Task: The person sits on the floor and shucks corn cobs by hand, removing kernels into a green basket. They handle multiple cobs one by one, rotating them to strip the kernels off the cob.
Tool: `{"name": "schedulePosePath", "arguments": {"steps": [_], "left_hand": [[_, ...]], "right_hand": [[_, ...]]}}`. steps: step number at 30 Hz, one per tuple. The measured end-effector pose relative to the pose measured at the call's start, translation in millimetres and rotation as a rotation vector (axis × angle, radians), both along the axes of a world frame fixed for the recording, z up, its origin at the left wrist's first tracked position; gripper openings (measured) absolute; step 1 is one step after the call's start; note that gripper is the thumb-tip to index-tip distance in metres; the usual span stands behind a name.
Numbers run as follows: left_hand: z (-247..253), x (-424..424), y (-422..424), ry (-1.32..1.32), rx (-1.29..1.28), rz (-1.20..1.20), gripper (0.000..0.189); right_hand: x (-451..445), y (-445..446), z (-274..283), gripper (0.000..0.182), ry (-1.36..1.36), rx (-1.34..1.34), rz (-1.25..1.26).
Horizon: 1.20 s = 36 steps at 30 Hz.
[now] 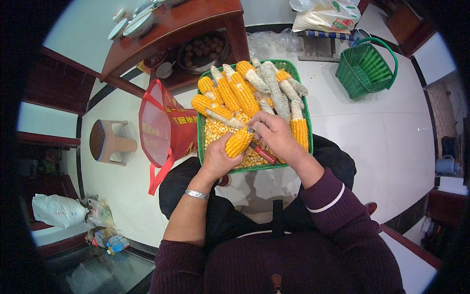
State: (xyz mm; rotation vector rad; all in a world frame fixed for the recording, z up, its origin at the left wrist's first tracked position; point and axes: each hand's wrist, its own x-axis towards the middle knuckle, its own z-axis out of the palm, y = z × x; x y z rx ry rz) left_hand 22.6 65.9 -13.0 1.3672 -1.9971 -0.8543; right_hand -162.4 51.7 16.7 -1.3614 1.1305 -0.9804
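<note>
My left hand (216, 156) is wrapped around a yellow ear of corn (239, 142), its dark tip pointing up and to the right. The bent fingers of my right hand (273, 132) pinch at that tip; the fingertips are partly hidden. Both hands are over a green woven basket (310, 121) between my knees. Loose corn kernels (214, 128) cover its near part. A red-handled tool (263, 153), perhaps a screwdriver, lies on them below my right hand. Further back are several full ears (240, 92), partly stripped ears (253, 77) and bare cobs (274, 90).
Left of the basket stands an open red bag (158, 125), with a plastic stool (114, 141) beyond it. A wooden table (176, 25) rises at the back left. An empty-looking green handled basket (363, 71) and a white sack (325, 16) are at the back right.
</note>
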Motion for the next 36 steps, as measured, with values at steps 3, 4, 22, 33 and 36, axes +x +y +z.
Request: {"name": "schedulePosePath", "arguments": {"steps": [3,4,22,33,36], "left_hand": [[-0.6,0.0,-0.5,0.015,0.023,-0.017,0.028],[0.9,-0.8,-0.9,0.04,0.039,-0.024,0.029],[2.5,7.0,-5.5,-0.039,0.122,0.001,0.033],[0.2,2.9,-3.0,-0.181,0.037,0.029,0.028],[7.8,-0.9,-2.4,-0.2,0.037,0.039,0.027]], "right_hand": [[-2.0,-2.5,-5.3,0.014,-0.169,0.193,0.02],[-2.8,-3.6,-6.9,0.014,-0.196,0.224,0.023],[-2.7,-1.6,-9.7,0.027,0.06,0.097,0.136],[3.2,5.7,-11.4,0.021,0.44,-0.2,0.07],[2.8,6.8,-14.7,0.023,0.44,-0.202,0.057]]}}
